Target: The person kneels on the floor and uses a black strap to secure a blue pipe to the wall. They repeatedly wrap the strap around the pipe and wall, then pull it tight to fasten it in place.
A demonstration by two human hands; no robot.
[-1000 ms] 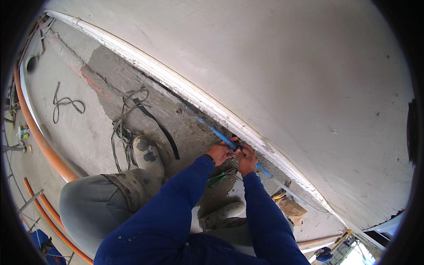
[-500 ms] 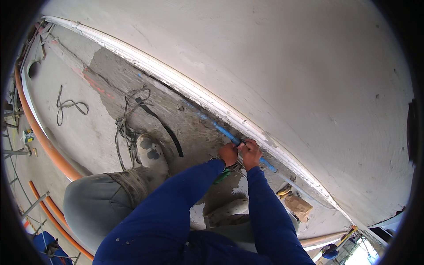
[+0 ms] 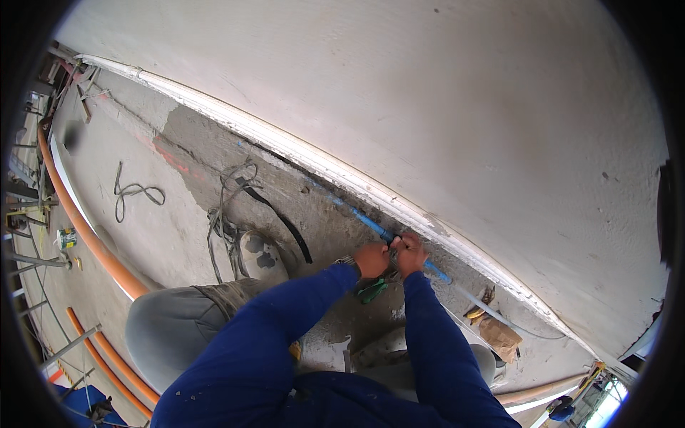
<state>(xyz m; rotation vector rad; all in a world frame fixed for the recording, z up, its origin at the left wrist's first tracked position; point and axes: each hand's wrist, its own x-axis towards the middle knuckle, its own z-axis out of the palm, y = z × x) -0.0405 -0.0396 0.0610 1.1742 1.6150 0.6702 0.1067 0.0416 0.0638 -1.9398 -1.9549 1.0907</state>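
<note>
A blue pipe (image 3: 369,222) runs along the base of the wall, with a dark band (image 3: 387,236) around it just left of my hands. My right hand (image 3: 410,255) is closed over the pipe beside that band, fingers bent and pinched; what lies between them is hidden. Just on the near side of the pipe, my left hand (image 3: 372,260) makes a fist, its thumb side close to the right fingers. Whatever it grips cannot be made out. Below it on the ground lies a green item (image 3: 372,291), partly covered.
White trim (image 3: 307,150) edges the pale wall above the pipe. Left lie a black strap (image 3: 289,225), tangled cord (image 3: 232,192) and my boot (image 3: 261,255). A brown paper bag (image 3: 499,338) sits to the right. Large orange pipes (image 3: 89,225) curve along the far left.
The view has shifted, moving the scene rightward and down. My left hand has drawn slightly back from the pipe toward me. The right hand stays at the band.
</note>
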